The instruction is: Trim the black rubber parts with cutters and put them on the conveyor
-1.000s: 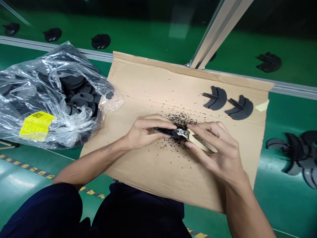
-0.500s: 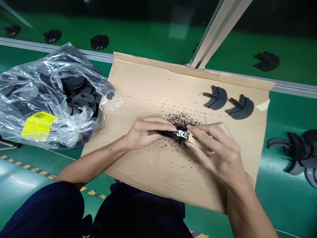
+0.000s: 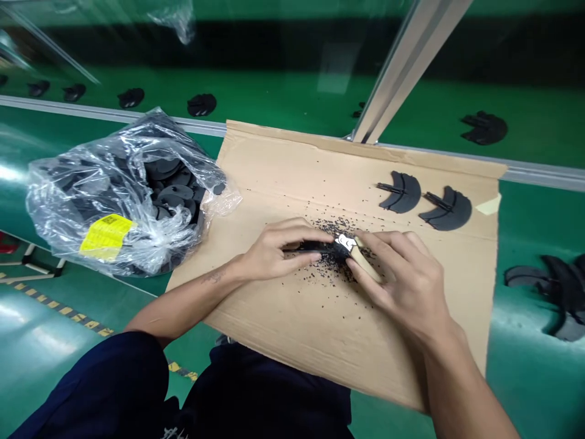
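Between the thumb and fingers of my left hand (image 3: 276,249) is a black plastic part (image 3: 311,246), partly covered by those fingers. My right hand (image 3: 404,268) is closed around a pair of nippers (image 3: 364,263) with cream handles and a short silver head. The metal head meets the right end of the black part; the jaws' exact bite is too small to make out. Around and under both hands, many tiny black plastic scraps (image 3: 326,277) lie scattered over a cardboard sheet (image 3: 292,332).
Two curved black parts (image 3: 399,192) rest on the cardboard's back right. At left stands a clear plastic bag (image 3: 59,189) of black discs with a yellow label (image 3: 106,236). More black parts (image 3: 560,286) lie at far right. A metal upright (image 3: 406,70) rises behind.
The nippers have tilted, their head now pointing up and left over the part. The black part has turned in my left fingers. The whole view has shifted slightly.
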### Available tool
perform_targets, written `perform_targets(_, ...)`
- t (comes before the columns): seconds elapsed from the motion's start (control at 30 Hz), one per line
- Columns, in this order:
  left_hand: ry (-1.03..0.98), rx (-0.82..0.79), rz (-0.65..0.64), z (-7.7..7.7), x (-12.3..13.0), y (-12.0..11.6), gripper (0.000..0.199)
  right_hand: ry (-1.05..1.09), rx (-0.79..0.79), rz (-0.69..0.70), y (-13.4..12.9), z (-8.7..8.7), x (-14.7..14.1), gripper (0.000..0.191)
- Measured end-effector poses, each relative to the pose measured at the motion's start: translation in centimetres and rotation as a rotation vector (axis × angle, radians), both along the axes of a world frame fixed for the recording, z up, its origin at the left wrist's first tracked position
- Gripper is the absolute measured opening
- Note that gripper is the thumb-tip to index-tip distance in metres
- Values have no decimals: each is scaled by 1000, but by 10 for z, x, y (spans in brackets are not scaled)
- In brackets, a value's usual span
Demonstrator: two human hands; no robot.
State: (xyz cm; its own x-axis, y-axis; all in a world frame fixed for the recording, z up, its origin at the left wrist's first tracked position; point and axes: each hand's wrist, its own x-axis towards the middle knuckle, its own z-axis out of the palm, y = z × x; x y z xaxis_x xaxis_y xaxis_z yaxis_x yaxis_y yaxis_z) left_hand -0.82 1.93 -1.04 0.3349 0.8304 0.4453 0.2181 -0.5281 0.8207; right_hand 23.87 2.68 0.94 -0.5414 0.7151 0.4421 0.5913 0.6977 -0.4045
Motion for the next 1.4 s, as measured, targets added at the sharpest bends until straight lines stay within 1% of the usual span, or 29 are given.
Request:
perform_targets(0.07, 45, 5, -50, 1, 1, 1, 25, -54, 47, 1, 1, -2, 0, 40)
perform_targets(0.1, 61, 8, -51, 1, 1, 2, 23, -73, 63, 9, 2, -2, -1, 40)
perform_targets(0.13, 69, 13, -30, 0, 1, 3, 22, -88, 77, 14, 3, -2, -1, 39)
perform_targets(0.23, 53, 3, 104, -2, 0, 5, 19, -70, 86, 8, 4, -1, -1, 37)
perform_targets(0.3, -16, -68, 180, -4, 0, 5, 20, 15, 20, 9, 4, 2, -1, 37)
perform_targets(0.4, -179, -215, 241, -10, 2, 5, 29, 144, -122, 72, 2, 7, -4, 35)
perform_targets(0.5, -285, -305, 237, -16, 5, 6, 39, 149, -193, 148, -2, 10, -9, 33)
perform_targets(0.57, -326, -336, 200, -17, 7, 5, 41, 130, -188, 166, -4, 8, -11, 34)
perform_targets(0.63, -337, -339, 149, -16, 9, 3, 39, 126, -148, 157, -6, 6, -13, 36)
perform_targets(0.7, -274, -304, 96, -14, 8, 0, 33, 118, -85, 143, -7, 6, -13, 39)
perform_targets(0.73, -214, -258, 74, -13, 7, -2, 29, 101, -43, 142, -9, 6, -13, 41)
perform_targets(0.83, -24, -29, 44, -12, 3, -3, 21, 14, 75, 160, -14, 8, -15, 42)
perform_targets(0.87, 17, 39, 44, -13, 2, -3, 21, -2, 88, 169, -16, 9, -16, 41)
perform_targets(0.93, 69, 113, 57, -13, 0, -3, 24, 30, 57, 184, -18, 11, -16, 41)
perform_targets(1.0, 107, 151, 88, -13, -2, -1, 28, 120, 19, 168, -17, 13, -13, 45)
perform_targets(1.07, 117, 185, 127, -11, -3, 0, 32, 201, 39, 85, -12, 13, -6, 52)
perform_targets(1.13, 96, 192, 143, -9, -5, 1, 37, 199, 82, -22, -5, 11, 1, 54)
perform_targets(1.17, 77, 184, 140, -8, -5, 2, 39, 156, 78, -40, -1, 10, 4, 53)
perform_targets(1.3, 34, 169, 100, -7, -4, 2, 39, 21, 8, 10, 5, 3, 10, 48)
perform_targets(1.4, 30, 197, 72, -9, -2, 2, 37, -23, 18, 29, 4, 1, 10, 46)
